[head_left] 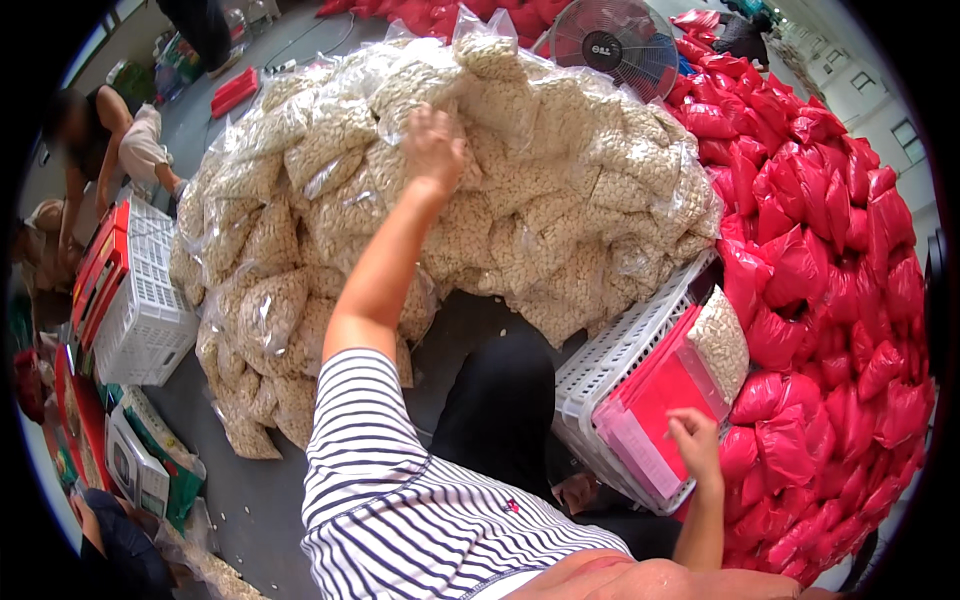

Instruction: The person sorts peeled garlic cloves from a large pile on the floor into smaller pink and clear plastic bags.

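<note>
My left hand (435,150) reaches over a heap of clear plastic bags (560,190) filled with pale, flat seed-like pieces. Its fingers, slightly blurred, are stretched out against one of the upper bags. Closer to me on the right, my right hand (695,440) hovers at the edge of a stack of flat red pouches (645,405), its fingers loosely bent and apart, with nothing visible in them. The pouches lie on a white plastic crate (590,375). One filled clear bag (718,345) rests at the far end of that stack.
Filled red bags (815,300) are piled high along the right. A black fan (612,45) stands behind the heap. To the left are another white crate (150,300) with red pouches, a scale-like device (135,465), and other people (110,130). Loose pieces dot the grey floor (250,510).
</note>
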The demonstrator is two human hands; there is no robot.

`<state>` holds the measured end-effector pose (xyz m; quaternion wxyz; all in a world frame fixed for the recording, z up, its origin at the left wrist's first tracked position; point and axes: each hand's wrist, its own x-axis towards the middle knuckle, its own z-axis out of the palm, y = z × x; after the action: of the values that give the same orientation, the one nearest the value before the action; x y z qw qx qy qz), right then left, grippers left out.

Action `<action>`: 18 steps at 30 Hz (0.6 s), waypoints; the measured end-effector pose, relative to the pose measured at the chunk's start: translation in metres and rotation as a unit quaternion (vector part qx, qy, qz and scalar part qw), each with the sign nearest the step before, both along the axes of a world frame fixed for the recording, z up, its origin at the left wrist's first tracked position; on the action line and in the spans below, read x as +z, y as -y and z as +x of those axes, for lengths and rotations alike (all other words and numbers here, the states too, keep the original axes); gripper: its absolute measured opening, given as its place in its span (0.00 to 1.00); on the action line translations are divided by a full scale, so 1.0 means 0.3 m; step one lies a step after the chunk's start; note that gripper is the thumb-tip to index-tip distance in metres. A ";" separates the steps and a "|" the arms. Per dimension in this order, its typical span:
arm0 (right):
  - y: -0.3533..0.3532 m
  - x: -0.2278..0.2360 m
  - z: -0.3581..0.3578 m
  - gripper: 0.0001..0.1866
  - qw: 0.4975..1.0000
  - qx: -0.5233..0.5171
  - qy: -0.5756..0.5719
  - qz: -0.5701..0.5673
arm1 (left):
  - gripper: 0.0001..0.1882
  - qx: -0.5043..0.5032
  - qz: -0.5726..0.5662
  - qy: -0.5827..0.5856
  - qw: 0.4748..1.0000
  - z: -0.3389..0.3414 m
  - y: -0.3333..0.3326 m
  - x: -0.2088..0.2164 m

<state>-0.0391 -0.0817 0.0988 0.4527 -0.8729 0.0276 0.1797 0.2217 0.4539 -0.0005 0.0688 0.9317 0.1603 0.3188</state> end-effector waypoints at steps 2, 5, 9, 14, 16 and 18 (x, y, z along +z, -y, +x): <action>0.046 -0.088 -0.076 0.07 0.998 -0.039 -0.002 0.043 | 0.37 0.061 0.063 -0.009 0.996 0.075 -0.148 -0.018; 0.095 -0.134 -0.158 0.07 0.993 -0.088 0.003 0.085 | 0.38 0.049 -0.046 -0.145 0.987 0.177 -0.263 -0.021; 0.147 -0.163 -0.264 0.10 0.979 -0.180 0.010 0.099 | 0.17 0.047 -0.054 -0.110 0.991 0.313 -0.320 -0.069; 0.206 -0.229 -0.352 0.12 0.934 -0.278 -0.098 0.202 | 0.21 0.013 0.047 -0.113 0.992 0.205 -0.205 0.162; 0.170 -0.226 -0.357 0.13 0.933 -0.255 -0.111 0.226 | 0.22 -0.049 0.057 0.071 0.995 0.149 -0.093 0.277; 0.147 -0.252 -0.348 0.14 0.929 -0.215 -0.126 0.274 | 0.23 -0.125 0.050 0.064 0.989 0.084 0.081 0.402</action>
<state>-0.1433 -0.1258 0.0232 0.6946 -0.6584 0.2210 0.1877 0.2470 0.4296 0.1200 0.0711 0.9243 0.0218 0.3743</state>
